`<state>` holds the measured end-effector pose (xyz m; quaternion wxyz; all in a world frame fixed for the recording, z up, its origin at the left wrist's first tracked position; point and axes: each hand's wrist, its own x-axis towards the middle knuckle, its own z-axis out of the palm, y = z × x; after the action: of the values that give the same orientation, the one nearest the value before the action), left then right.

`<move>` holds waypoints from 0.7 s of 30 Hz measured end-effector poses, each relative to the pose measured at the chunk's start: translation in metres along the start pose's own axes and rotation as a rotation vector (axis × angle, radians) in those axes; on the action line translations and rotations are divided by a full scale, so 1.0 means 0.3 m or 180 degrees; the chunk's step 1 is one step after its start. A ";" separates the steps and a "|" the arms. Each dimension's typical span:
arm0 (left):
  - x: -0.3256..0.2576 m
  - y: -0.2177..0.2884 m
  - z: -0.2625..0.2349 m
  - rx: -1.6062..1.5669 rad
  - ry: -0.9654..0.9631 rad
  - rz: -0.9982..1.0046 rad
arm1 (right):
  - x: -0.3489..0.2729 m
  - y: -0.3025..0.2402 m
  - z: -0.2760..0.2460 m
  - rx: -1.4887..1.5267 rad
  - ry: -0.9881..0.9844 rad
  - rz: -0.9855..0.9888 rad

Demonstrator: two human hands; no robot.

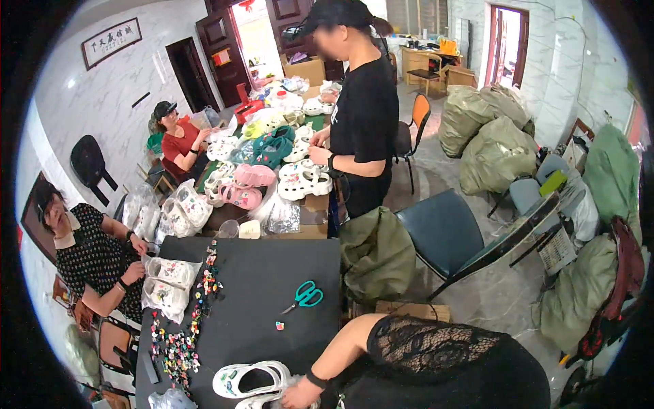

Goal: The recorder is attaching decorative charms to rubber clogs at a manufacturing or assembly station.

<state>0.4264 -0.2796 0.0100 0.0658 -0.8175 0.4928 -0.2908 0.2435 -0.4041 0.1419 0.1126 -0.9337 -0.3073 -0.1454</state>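
At the lower edge, my right hand [302,394] reaches in from the right, a dark band at its wrist. It is closed at the heel end of the nearer white clog [253,403], which the frame's edge cuts off; its fingertips are partly hidden. Just beyond lies the other white clog [228,384], with green and dark charms on its toe. My left hand is out of view. On the black tabletop [262,286] are teal-handled scissors [308,294], partly spread, and one small colourful charm [280,326]. A long heap of mixed charms [180,344] runs along the left side.
Across the left edge, a person [102,262] handles bagged white clogs [170,283]. A standing person in black [364,116] and a seated person in red [182,146] work at the farther table, piled with clogs [303,180]. A blue chair [443,232] and green sacks [378,252] stand at right.
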 end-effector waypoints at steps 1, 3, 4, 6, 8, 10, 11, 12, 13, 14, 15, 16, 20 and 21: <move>0.004 0.018 0.031 0.0135 -0.0019 0.0037 | -0.003 -0.003 -0.001 0.0007 -0.0003 -0.0004; 0.022 0.066 0.085 0.0396 -0.0051 0.0127 | 0.023 -0.035 0.039 0.0164 -0.0009 0.0173; 0.027 0.076 0.101 0.0543 -0.0069 0.0174 | 0.056 -0.015 0.045 0.0244 0.0001 0.0253; 0.031 0.089 0.132 0.0841 -0.0118 0.0250 | 0.080 0.026 0.051 0.0414 0.0015 0.0392; 0.024 0.093 0.159 0.1147 -0.0189 0.0300 | 0.126 0.027 0.061 0.0597 0.0013 0.0500; 0.044 0.120 0.176 0.1413 -0.0201 0.0399 | 0.130 0.037 0.057 0.0736 0.0014 0.0682; 0.050 0.133 0.184 0.1547 -0.0213 0.0441 | 0.124 0.048 0.055 0.0809 0.0011 0.0766; 0.054 0.147 0.192 0.1681 -0.0227 0.0480 | 0.122 0.060 0.053 0.0883 0.0005 0.0846; 0.057 0.160 0.199 0.1815 -0.0243 0.0517 | 0.144 0.065 0.052 0.0958 -0.0002 0.0924; 0.070 0.179 0.201 0.1945 -0.0258 0.0552 | 0.151 0.062 0.066 0.1029 -0.0015 0.1005; 0.074 0.184 0.218 0.2075 -0.0259 0.0593 | 0.168 0.075 0.049 0.1092 -0.0018 0.1094; 0.079 0.189 0.234 0.2206 -0.0258 0.0635 | 0.166 0.075 0.036 0.1153 -0.0020 0.1185; 0.114 0.227 0.302 0.2696 -0.0235 0.0792 | 0.088 0.069 -0.035 0.1378 -0.0042 0.1576; 0.120 0.252 0.324 0.2793 -0.0254 0.0830 | 0.032 0.058 -0.069 0.1452 -0.0076 0.1681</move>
<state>0.4334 -0.3656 -0.0848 0.4608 -0.6541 0.4188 -0.4295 0.2573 -0.4187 0.1626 0.3484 -0.9334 -0.0811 -0.0279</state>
